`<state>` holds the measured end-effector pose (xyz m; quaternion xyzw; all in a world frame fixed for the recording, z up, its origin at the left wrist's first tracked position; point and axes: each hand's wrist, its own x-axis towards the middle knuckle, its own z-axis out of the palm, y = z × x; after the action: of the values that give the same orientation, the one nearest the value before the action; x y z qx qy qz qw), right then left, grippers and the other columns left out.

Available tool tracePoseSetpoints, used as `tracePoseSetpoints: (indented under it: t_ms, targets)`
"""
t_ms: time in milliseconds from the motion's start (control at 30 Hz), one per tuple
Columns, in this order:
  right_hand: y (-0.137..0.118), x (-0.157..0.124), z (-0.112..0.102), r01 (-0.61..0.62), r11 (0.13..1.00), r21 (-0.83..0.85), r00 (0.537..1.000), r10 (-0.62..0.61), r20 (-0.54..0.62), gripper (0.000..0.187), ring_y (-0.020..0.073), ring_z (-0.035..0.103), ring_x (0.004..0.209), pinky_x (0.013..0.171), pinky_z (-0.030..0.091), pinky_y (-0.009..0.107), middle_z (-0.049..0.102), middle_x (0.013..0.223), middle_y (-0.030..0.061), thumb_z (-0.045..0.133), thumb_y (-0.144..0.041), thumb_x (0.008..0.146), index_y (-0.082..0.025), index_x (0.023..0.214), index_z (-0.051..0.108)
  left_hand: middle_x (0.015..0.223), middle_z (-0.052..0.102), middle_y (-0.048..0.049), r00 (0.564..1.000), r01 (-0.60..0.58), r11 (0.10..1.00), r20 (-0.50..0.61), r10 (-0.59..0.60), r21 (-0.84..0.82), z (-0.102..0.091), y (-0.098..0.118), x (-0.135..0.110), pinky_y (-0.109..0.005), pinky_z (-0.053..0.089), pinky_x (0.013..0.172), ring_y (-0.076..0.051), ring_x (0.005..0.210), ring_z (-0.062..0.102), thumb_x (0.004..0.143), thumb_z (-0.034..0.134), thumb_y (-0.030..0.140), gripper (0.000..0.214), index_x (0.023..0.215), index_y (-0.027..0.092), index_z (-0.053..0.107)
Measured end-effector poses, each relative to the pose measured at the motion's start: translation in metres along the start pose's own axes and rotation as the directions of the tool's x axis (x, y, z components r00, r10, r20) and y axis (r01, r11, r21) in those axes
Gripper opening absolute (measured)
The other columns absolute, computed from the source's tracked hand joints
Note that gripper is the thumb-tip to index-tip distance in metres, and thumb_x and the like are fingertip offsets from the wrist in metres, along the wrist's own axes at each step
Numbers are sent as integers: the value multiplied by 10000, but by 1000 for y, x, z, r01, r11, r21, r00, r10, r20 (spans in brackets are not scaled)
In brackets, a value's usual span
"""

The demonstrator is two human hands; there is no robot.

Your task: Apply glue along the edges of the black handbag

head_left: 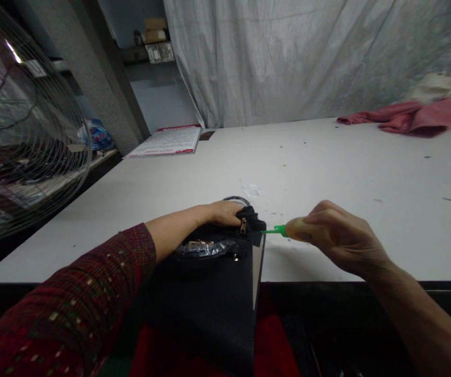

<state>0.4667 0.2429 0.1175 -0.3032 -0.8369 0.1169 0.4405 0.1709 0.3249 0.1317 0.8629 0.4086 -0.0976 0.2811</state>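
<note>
A black handbag with a beige strip along its right side stands at the table's front edge. Clear plastic wraps its handle, and gold zip pulls show near the top. My left hand grips the bag's far top edge beside a zip pull; some fingertips are hidden. Closed around a slim green-tipped tool, my right hand is to the right of the bag. The tool's thin tip meets the bag's upper right corner, and its handle is covered by my fingers.
The white table carries a printed board at the back left and pink cloth at the back right. A wire-caged fan stands on the left. Behind hangs a grey curtain.
</note>
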Motion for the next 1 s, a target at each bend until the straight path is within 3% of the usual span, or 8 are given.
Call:
tracePoseSetpoints:
  t_ms: [133, 367, 567, 867, 1000]
  targets:
    - [-1, 6, -3, 5, 1000, -31, 998, -3, 65, 51, 173, 642, 677, 536, 499, 312, 655, 870, 11, 716, -352, 986, -302, 988, 705, 1146, 740, -89, 1000, 11, 1000, -3, -11, 12, 0, -1, 1, -369, 512, 983, -260, 1017, 664, 875, 668, 345, 359, 1200, 209, 736]
    - [-1, 5, -2, 5, 1000, -24, 1000, -4, 22, 94, 182, 643, 681, 533, 509, 323, 647, 862, 10, 715, -404, 991, -313, 999, 691, 1151, 739, -93, 999, 28, 999, -17, -28, 27, 0, 0, 1, -372, 511, 982, -266, 1029, 664, 883, 650, 338, 332, 1174, 201, 734]
    - [5, -4, -7, -79, 997, 17, 997, 78, 14, 74, 206, 661, 721, 572, 530, 368, 664, 914, 30, 723, -389, 993, -323, 1019, 703, 1176, 744, -97, 1000, 21, 1000, -19, -21, 9, 1, 2, -1, -366, 509, 983, -261, 1046, 665, 894, 636, 347, 340, 1185, 201, 734]
    - [1, -18, -1, -33, 996, 85, 999, 30, 36, 71, 200, 639, 695, 537, 503, 367, 640, 885, 26, 697, -388, 1017, -345, 1073, 699, 1120, 748, -93, 999, 43, 999, -24, -43, 7, 2, -2, 2, -392, 515, 991, -275, 1034, 670, 846, 665, 342, 392, 1210, 212, 733]
    - [3, -25, 3, -57, 985, 165, 996, 66, -54, 105, 210, 647, 714, 555, 528, 376, 630, 898, 26, 733, -400, 996, -359, 1084, 694, 1086, 752, -76, 999, 44, 999, -16, -44, 7, 2, -1, 2, -388, 517, 985, -265, 1013, 672, 839, 667, 325, 384, 1204, 225, 734]
